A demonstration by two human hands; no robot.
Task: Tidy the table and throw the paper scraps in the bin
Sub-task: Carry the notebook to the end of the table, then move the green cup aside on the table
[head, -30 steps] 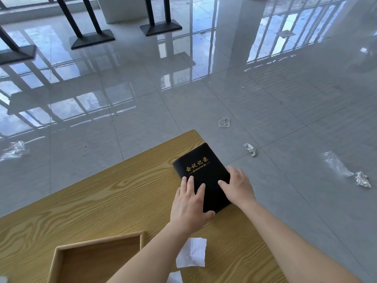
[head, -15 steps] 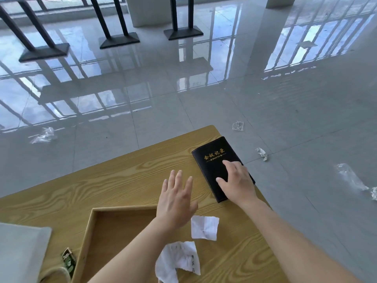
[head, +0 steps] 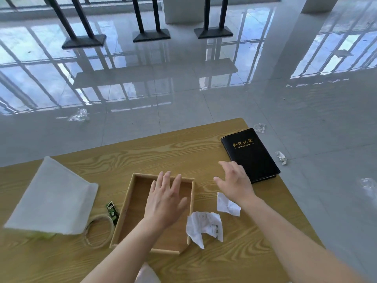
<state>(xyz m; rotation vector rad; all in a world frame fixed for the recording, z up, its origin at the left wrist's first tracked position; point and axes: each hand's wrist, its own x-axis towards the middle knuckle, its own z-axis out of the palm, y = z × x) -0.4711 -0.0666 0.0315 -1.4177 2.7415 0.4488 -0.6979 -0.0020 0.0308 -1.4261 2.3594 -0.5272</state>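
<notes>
Both hands, left hand [head: 165, 199] and right hand [head: 234, 181], left the black leather notebook [head: 250, 155]; spread, empty, nearing crumpled white paper scraps [head: 205, 226].

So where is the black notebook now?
In the head view, the black notebook lies flat at the table's far right corner, just beyond the right hand.
</notes>
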